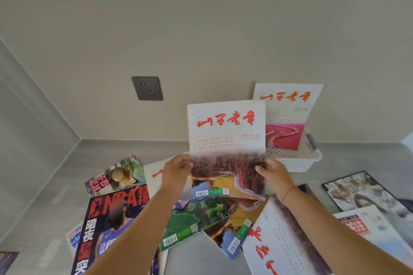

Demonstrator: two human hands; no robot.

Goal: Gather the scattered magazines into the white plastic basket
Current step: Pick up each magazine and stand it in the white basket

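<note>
The held magazine (226, 140) stands upright in the air between both hands. The left hand (177, 168) pinches its left edge and the right hand (273, 173) its right edge, with the fingers (185, 163) curled round the cover. It hangs in front of, and apart from, the basket (297, 161) at the back right.

The likely trouble is the limp paper. Held only at its lower edges, the thin glossy issue could buckle or fan open on the way over. Its bottom corner could also catch the basket rim, or knock the pink magazine (288, 114) already standing inside. The basket looks light, so a push could slide or tip it. The slick covers below may shift if brushed.

The basket is white perforated plastic, a shallow rectangle with a dark handle. The magazines are flat, flexible rectangles with shiny printed covers. Among them, an NBA magazine (111, 225) and a green magazine (196, 216) lie overlapping on the smooth grey surface (55, 185).
</note>
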